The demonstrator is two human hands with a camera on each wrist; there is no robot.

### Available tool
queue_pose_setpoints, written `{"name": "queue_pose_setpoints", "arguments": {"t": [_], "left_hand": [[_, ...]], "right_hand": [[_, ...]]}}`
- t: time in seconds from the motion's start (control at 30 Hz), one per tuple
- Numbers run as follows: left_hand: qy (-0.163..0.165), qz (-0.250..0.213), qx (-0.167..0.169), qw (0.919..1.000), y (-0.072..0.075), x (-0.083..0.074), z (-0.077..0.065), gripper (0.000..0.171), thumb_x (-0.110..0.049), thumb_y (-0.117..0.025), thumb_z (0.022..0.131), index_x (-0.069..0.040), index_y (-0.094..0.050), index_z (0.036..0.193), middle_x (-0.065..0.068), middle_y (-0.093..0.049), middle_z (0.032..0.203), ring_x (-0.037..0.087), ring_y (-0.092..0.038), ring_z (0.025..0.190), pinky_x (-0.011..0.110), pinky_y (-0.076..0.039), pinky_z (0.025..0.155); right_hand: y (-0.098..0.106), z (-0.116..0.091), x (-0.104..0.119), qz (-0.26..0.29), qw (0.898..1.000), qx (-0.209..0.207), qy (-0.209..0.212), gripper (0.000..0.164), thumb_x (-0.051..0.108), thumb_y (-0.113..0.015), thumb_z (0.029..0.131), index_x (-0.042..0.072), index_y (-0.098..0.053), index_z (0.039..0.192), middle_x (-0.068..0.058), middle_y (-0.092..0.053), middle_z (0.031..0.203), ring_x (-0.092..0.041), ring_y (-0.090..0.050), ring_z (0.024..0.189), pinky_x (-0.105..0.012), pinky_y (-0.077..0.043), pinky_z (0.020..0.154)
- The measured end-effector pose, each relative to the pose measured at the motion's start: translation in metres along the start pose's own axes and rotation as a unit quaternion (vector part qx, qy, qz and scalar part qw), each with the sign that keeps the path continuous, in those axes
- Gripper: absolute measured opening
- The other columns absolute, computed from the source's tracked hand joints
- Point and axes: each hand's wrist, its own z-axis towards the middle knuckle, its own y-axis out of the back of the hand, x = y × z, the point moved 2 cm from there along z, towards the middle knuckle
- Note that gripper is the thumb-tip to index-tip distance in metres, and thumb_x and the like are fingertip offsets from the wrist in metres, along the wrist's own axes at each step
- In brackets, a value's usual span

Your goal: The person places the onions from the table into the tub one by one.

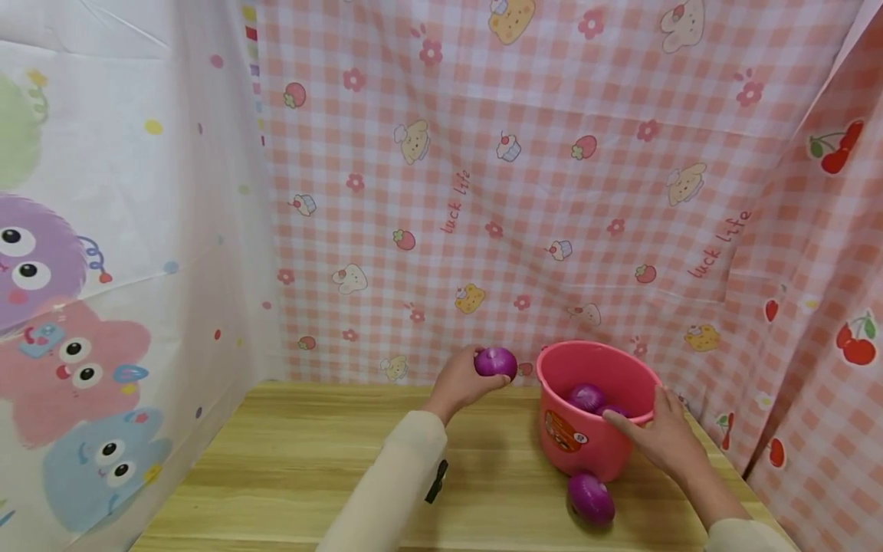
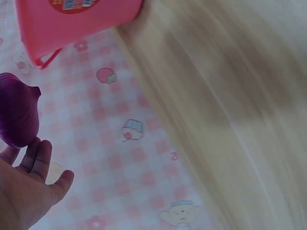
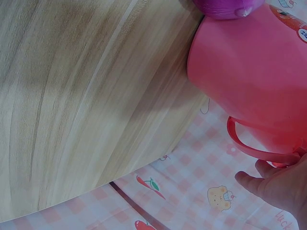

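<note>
My left hand (image 1: 469,383) holds a red onion (image 1: 495,363) up in the air, left of the pink bucket (image 1: 586,448). The left wrist view shows this onion (image 2: 18,112) at the fingertips, its pointed stem end turned toward the bucket's side. With the thumb over the rim and the fingers along the outside, my right hand (image 1: 665,433) grips the bucket at its right. Inside the bucket lie a red onion (image 1: 586,398) and part of another, half hidden by the near rim and my thumb. One more red onion (image 1: 591,500) rests on the table at the bucket's foot.
The wooden table (image 1: 290,460) reaches back to a pink checked cloth (image 1: 483,192). A small black object (image 1: 437,481) lies partly behind my left sleeve. The bucket's handle (image 3: 254,151) hangs down its side near my right hand.
</note>
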Motion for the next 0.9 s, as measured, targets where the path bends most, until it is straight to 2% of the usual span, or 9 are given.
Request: {"name": "queue_pose_setpoints", "arguments": {"t": [0.37, 0.6, 0.9], "left_hand": [[-0.014, 0.001, 0.015, 0.9998, 0.003, -0.031, 0.008, 0.07, -0.046, -0.079, 0.081, -0.009, -0.055, 0.135, 0.009, -0.058, 0.125, 0.023, -0.059, 0.108, 0.037, -0.054, 0.087], [-0.004, -0.009, 0.032, 0.9994, -0.006, -0.041, 0.012, 0.071, -0.048, -0.08, 0.08, -0.012, -0.054, 0.136, 0.006, -0.061, 0.123, 0.02, -0.061, 0.104, 0.034, -0.054, 0.084], [-0.016, -0.01, 0.042, 0.999, -0.02, -0.062, 0.015, 0.069, -0.046, -0.081, 0.08, -0.011, -0.057, 0.135, 0.004, -0.059, 0.121, 0.017, -0.06, 0.102, 0.031, -0.053, 0.082]], "right_hand": [[0.0, -0.001, 0.001, 0.002, 1.0, 0.0, 0.0, 0.122, 0.075, -0.05, 0.088, -0.011, 0.009, 0.151, -0.043, 0.002, 0.15, -0.067, -0.025, 0.128, -0.076, -0.033, 0.096], [0.0, -0.002, 0.0, 0.001, 1.0, 0.0, 0.001, 0.122, 0.075, -0.05, 0.088, -0.01, 0.009, 0.151, -0.043, 0.001, 0.15, -0.067, -0.025, 0.128, -0.076, -0.033, 0.096], [-0.001, 0.0, 0.0, 0.001, 1.0, -0.008, 0.008, 0.121, 0.074, -0.051, 0.088, -0.01, 0.008, 0.152, -0.043, -0.001, 0.15, -0.067, -0.027, 0.127, -0.076, -0.034, 0.094]]}}
